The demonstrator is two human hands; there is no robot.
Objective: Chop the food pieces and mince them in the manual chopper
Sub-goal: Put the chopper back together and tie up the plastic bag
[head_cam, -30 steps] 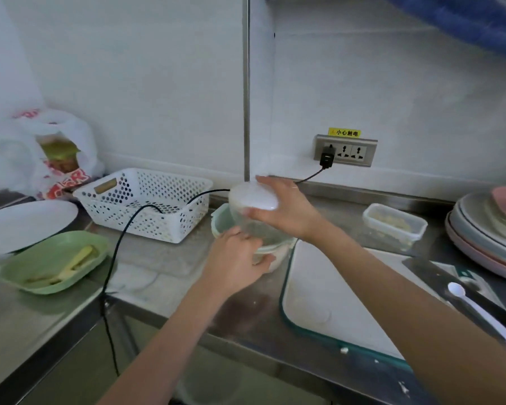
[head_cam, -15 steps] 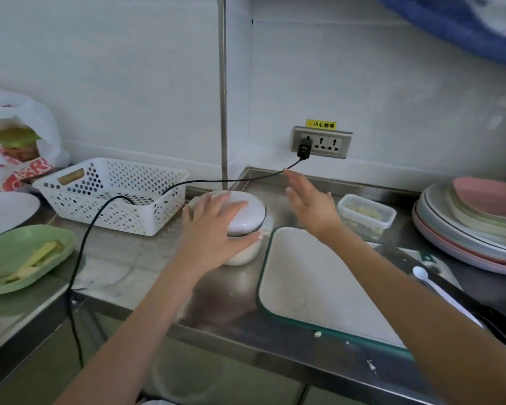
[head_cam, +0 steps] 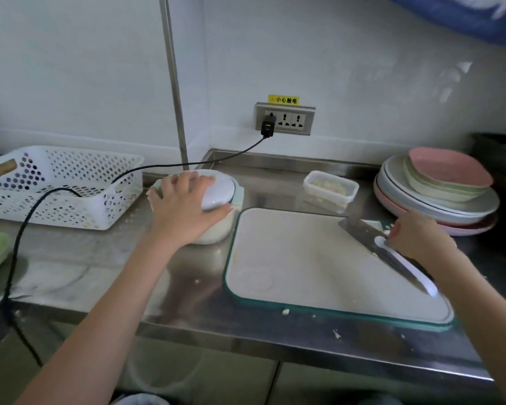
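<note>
— Which step is this, would you say?

— The mincing, I'd judge; the left hand (head_cam: 184, 213) lies flat over the white lid of the chopper (head_cam: 209, 206), fingers spread and pressing down rather than wrapped round it; the chopper stands on the bench (head_cam: 105, 267) just left of the cutting board (head_cam: 304, 258), near the white basket (head_cam: 59, 185).

— And the other hand?

— The right hand (head_cam: 415, 233) is at the board's far right edge, fingers curled down onto the white spoon (head_cam: 406, 264) that lies along the knife (head_cam: 371, 238); whether it has truly gripped the spoon I cannot tell.

— Any food left to chop?

— The board looks bare; there are pale pieces in the small clear box (head_cam: 330, 187) behind it, near the stacked plates (head_cam: 438, 194).

— So what next?

— Likely a firm hold on the chopper body while the lid is worked, or lifting the lid to spoon more in; either way the left hand must keep the bowl from sliding on that smooth steel.
</note>
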